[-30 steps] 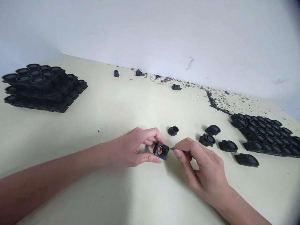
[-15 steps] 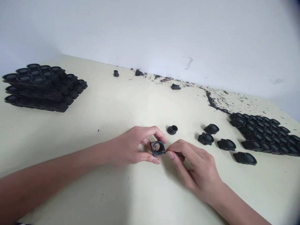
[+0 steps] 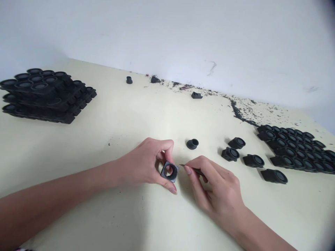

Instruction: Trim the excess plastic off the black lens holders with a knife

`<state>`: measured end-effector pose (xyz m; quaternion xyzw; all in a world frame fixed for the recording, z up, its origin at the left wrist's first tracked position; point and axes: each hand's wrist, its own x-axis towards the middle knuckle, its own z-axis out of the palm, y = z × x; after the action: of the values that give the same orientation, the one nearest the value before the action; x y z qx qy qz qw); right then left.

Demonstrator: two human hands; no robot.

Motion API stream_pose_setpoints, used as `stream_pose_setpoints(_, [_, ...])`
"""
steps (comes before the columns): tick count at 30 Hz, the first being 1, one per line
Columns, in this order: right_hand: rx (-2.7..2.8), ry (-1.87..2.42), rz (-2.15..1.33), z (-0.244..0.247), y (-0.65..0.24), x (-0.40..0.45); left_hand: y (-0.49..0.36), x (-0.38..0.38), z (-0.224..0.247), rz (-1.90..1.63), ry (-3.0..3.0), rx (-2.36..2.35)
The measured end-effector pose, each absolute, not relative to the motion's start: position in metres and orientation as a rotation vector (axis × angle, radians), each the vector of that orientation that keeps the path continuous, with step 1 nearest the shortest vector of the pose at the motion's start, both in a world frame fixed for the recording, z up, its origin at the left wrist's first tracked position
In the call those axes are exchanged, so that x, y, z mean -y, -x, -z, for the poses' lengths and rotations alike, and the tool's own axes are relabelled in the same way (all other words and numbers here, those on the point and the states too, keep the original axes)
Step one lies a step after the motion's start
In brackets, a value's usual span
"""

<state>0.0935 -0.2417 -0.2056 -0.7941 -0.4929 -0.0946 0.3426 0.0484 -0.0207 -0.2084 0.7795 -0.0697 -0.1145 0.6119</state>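
My left hand (image 3: 149,164) is closed on a small black part (image 3: 172,177) with a square face and a round hole through it. Thumb and fingers pinch it from opposite sides, just above the table. In my right hand (image 3: 217,188) is a slim, dark pointed tool, perhaps a small blade or tweezers (image 3: 199,172), held like a pen. Its thin tip points at the part's right corner, a small gap away. Just beyond my hands a black round collar-like piece (image 3: 193,144) stands on the table. Several black parts with round tops, one of them a loose block (image 3: 230,154), lie to the right.
Stacked rows of black parts (image 3: 39,94) stand at the far left, and a flat group of them (image 3: 295,148) at the right. Black scraps (image 3: 237,111) litter the table's back edge along the white wall (image 3: 167,35). A small black piece (image 3: 196,95) lies near them.
My left hand has turned the square part and shifted it slightly left and down. The tool's tip, earlier at the part's edge, is now apart from it.
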Motion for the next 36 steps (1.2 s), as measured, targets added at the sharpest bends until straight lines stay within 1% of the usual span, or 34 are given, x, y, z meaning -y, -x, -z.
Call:
stream_pose_setpoints(5, [1.425,1.991,0.139,0.2055,-0.0888,0.2403,-0.0485,0.0224,0.2081,0.272,-1.788,0.118])
stream_pose_setpoints(10, [1.321,2.059,0.223,0.206,-0.0906,0.2376,-0.0493,0.0226,0.208,0.25,-1.837,0.104])
stream_pose_setpoints(14, [1.424,2.003,0.109,0.2072,-0.0914,0.2384,-0.0492,0.0224,0.2084,0.236,-1.844,0.115])
stream_pose_setpoints(19, [1.302,2.071,0.251,0.2052,-0.0897,0.2365,-0.0482,0.0226,0.2087,0.237,-1.86,0.1])
stream_pose_setpoints(23, [1.371,2.012,0.18,0.205,-0.0904,0.2361,-0.0473,0.0231,0.2079,0.252,-1.844,0.098])
stream_pose_setpoints(27, [1.286,2.109,0.243,0.2067,-0.0936,0.237,-0.0476,0.0231,0.2067,0.268,-1.836,0.086])
stream_pose_setpoints(32, [1.378,1.993,0.167,0.2061,-0.0927,0.2382,-0.0484,0.0224,0.2073,0.287,-1.807,0.094])
stream_pose_setpoints(36, [1.333,2.107,0.236,0.2069,-0.0924,0.2393,-0.0484,0.0218,0.2082,0.266,-1.87,0.101])
